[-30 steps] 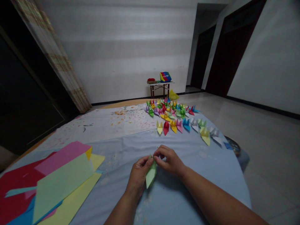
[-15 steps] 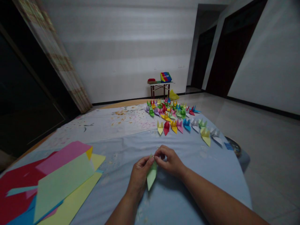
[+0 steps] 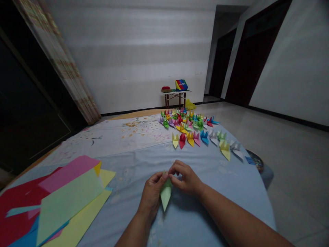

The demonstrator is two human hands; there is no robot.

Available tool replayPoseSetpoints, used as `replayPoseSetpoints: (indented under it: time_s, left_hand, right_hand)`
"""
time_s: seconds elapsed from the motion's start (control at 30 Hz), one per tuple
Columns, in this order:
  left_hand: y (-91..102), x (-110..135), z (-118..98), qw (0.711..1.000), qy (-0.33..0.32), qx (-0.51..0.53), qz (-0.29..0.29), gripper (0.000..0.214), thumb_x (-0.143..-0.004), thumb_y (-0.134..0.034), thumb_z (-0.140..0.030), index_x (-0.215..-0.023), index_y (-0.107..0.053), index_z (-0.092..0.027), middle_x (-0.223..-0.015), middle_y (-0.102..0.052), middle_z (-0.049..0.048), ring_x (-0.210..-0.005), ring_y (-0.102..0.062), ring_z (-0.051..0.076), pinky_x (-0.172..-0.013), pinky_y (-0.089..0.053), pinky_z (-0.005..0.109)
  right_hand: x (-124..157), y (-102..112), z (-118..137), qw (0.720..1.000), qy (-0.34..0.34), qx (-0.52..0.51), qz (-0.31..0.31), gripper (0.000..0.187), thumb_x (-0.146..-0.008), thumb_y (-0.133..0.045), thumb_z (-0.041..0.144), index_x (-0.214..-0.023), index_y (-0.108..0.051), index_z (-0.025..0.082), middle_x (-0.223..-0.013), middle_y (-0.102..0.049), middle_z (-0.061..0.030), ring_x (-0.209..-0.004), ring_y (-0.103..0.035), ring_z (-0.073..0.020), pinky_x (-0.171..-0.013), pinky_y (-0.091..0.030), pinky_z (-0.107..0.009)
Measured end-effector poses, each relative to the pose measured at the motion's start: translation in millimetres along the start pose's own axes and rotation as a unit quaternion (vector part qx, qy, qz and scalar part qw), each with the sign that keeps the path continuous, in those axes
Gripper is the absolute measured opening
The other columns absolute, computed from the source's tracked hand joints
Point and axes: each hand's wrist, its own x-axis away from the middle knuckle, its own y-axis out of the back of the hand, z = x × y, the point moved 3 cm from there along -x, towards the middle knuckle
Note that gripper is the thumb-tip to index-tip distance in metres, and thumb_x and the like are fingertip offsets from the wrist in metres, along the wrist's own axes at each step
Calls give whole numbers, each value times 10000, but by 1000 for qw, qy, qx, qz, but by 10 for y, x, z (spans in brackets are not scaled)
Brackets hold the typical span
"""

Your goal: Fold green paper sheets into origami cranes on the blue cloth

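The left hand (image 3: 153,195) and the right hand (image 3: 186,178) are close together and both are grasping a folded piece of pale green paper (image 3: 166,196); the fingers of each hand are bent and pinch its upper end, while its pointed lower end hangs free below them. The light is dim and the fingers cover the top, so I cannot say surely what the exact fold is; the paper is held above a light blue cloth (image 3: 218,185), and it seems not to touch this cloth.

To the left of the hands, well apart from them, a loose pile of coloured paper sheets (image 3: 69,195) lies on the cloth; a pale green sheet (image 3: 69,206) is on top, with pink, yellow, red and blue sheets around and under it. Ahead of the hands there are many origami cranes (image 3: 187,128) in bright colours, standing in rows; the nearest row is yellow, red, orange, pink, blue, white and green, and the cranes behind it are crowded together. They stand partly on the light blue cloth and partly on a white cloth with stains (image 3: 115,135).

Far behind, a small table (image 3: 176,92) stands against the wall; a box with rainbow colours (image 3: 181,84) is on it, and a yellow bag (image 3: 190,104) is on the floor beside it.
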Motion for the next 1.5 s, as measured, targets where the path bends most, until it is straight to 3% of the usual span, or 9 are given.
replayPoseSetpoints:
  time_s: [0.77, 1.5]
  left_hand:
    - [-20, 22, -45, 999, 11, 37, -7, 232, -601, -759, -251, -785, -694, -126, -671, -683, 20, -599, -594, 101, -594, -443, 185]
    - [-36, 51, -58, 999, 23, 46, -6, 217, -595, -761, -230, -748, -665, -110, -643, -678, 25, -554, -587, 99, -550, -442, 185]
  right_hand:
    - [4, 10, -33, 1000, 9, -5, -10, 65, -739, -563, 175, -795, -597, 177, -681, -494, -1, -625, -457, -107, -577, -394, -222]
    - [3, -9, -21, 1000, 6, -7, -18, 50, -723, -534, 129, -723, -560, 172, -674, -504, -4, -620, -458, -107, -570, -388, -222]
